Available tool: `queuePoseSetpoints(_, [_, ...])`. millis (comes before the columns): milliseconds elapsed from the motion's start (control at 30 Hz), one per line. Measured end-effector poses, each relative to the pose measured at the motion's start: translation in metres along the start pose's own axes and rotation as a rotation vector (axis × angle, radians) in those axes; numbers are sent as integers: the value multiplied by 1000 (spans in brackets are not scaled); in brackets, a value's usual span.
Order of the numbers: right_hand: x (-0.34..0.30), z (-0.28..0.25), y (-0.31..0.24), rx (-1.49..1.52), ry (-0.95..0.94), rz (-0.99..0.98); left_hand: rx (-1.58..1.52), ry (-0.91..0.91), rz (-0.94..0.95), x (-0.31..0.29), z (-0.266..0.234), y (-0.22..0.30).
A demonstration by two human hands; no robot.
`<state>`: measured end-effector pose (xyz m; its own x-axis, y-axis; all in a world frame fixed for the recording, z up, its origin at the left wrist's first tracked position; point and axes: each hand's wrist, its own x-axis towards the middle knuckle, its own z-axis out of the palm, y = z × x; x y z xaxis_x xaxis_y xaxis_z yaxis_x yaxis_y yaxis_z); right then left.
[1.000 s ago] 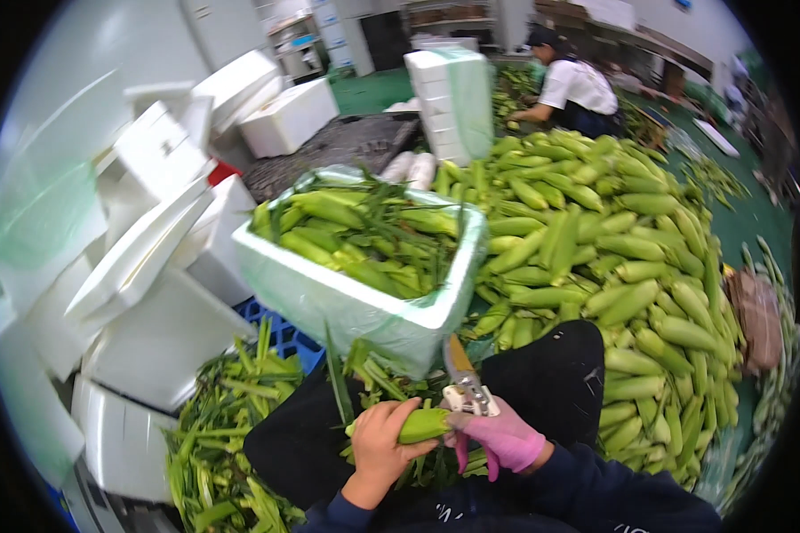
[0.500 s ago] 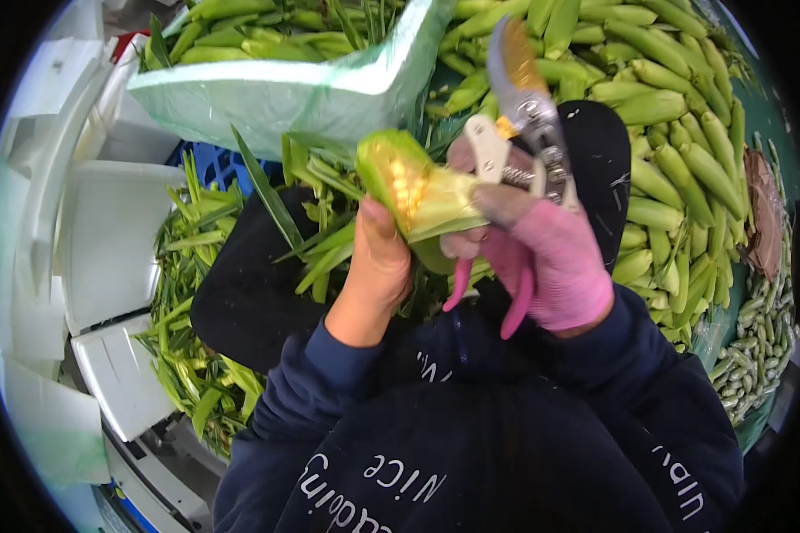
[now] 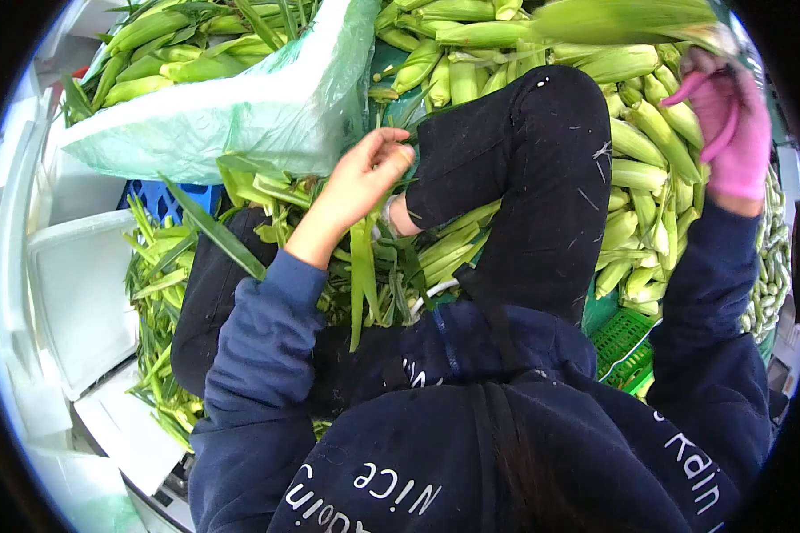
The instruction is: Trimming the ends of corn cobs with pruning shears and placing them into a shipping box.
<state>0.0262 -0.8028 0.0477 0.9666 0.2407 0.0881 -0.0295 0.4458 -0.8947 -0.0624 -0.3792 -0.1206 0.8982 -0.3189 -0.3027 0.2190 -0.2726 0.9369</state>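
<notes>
My right hand (image 3: 740, 133), in a pink glove, is stretched out to the far right. It is closed on pruning shears, whose pink handles (image 3: 723, 120) show; their blades cannot be made out. A motion-blurred ear of corn (image 3: 627, 21) in green husk extends leftward from the same hand, its pale stalk end at the fingers. Over my lap, my bare left hand (image 3: 369, 178) has loosely bent fingers, the thumb slightly apart from them, and nothing visible in it. Loose husk leaves (image 3: 362, 266) lie just below that hand.
Husked-green corn ears (image 3: 636, 147) are piled at the right and back. A foam box (image 3: 213, 133) wrapped in green film holds more corn at back left. Husk scraps (image 3: 164, 284) heap beside white bins (image 3: 84, 284). A green basket (image 3: 622, 346) sits by my right arm.
My right hand has swung far right and away from my lap, carrying the shears, with an ear of corn in it. My left hand has let go of the ear it held.
</notes>
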Motion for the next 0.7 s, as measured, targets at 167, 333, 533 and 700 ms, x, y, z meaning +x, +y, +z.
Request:
queuePoseSetpoints(167, [37,-117,-69,-1083,520,-198,761,42,120,31,6,-82])
queuePoseSetpoints(333, [38,-83,9,-878,239,-123,824,27,-346,38,-22,-132])
queuePoseSetpoints(533, [-51,52,174,-1067,-102,275,970,136,-362,-12,-8,-155])
queuePoseSetpoints(700, [-67,106,187,-371,-144,470,880,-225,-556,-145,-19,-208])
